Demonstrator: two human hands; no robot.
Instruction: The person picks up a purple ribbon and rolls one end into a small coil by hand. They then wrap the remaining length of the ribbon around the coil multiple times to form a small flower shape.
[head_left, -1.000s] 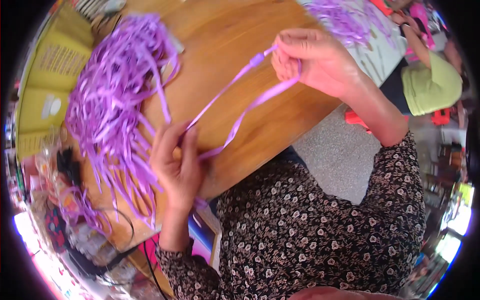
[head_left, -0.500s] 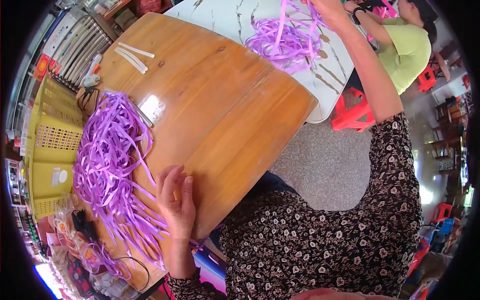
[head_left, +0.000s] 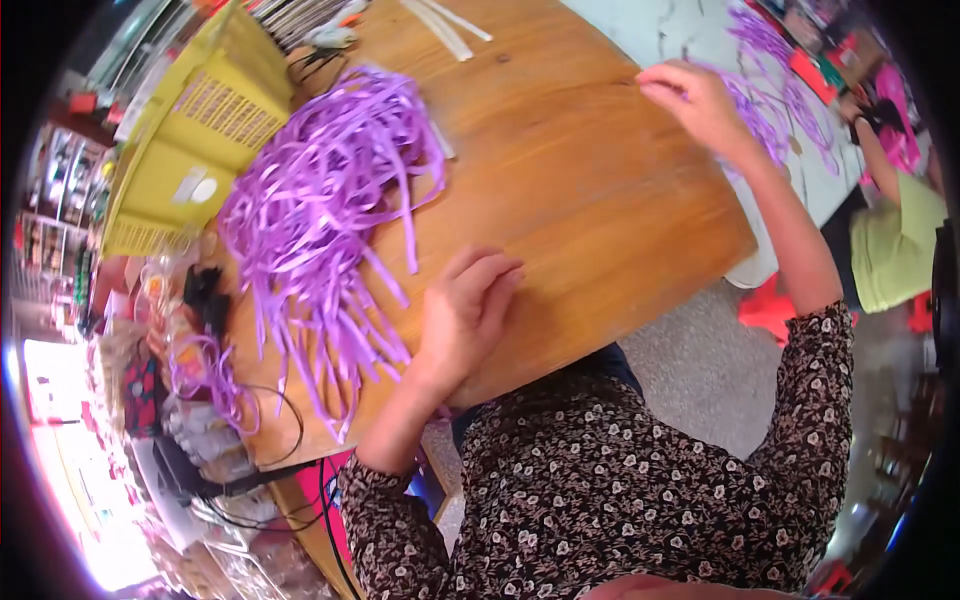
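Note:
My left hand (head_left: pixel 465 315) hovers over the near part of the wooden table, fingers loosely bent and thumb apart, with nothing visible in it. Beside it on the left lies a large tangled pile of purple ribbons (head_left: pixel 320 180), loose ends trailing toward me. My right hand (head_left: pixel 700 105) is above the table's far right edge, fingers loosely curved, and no ribbon hangs from it. Behind that hand, more purple ribbons (head_left: pixel 755 115) lie spread on a white marbled table. Whether anything tiny sits between the right fingertips is hard to see.
The wooden table (head_left: pixel 560 200) carries white sticks (head_left: pixel 440 30) at its far side and a glue gun (head_left: pixel 335 37). A yellow plastic basket (head_left: pixel 190 160) stands left, above bagged items and cables. A person in a yellow-green shirt (head_left: pixel 895 245) sits right, by a red stool (head_left: pixel 768 308).
My right hand has left the ribbons on the white table and come back toward the wooden table. My left hand has moved away from the ribbon pile. The view has swung left.

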